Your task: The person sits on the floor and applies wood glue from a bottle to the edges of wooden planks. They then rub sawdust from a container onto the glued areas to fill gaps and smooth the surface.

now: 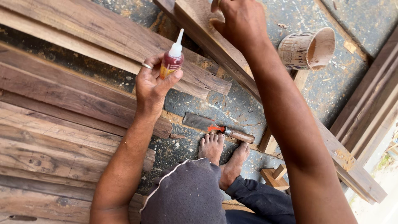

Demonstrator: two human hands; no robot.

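- Red glue bottle (172,60), nozzle up, sits clasped in the left hand (152,85).
- Right hand (239,20) curls its grip around a slanted wooden board (199,20).
- Knife (217,128) lies on the floor by bare feet (222,155).

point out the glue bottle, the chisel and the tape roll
glue bottle (171,61), head view, on its red body in the left hand
chisel (207,124), head view, on its flat blade
tape roll (299,50), head view, on its outer wall

Right hand (240,20): fingertips cut off by top edge. Glue bottle (171,62): lower body hidden behind left hand (152,85); label unreadable.
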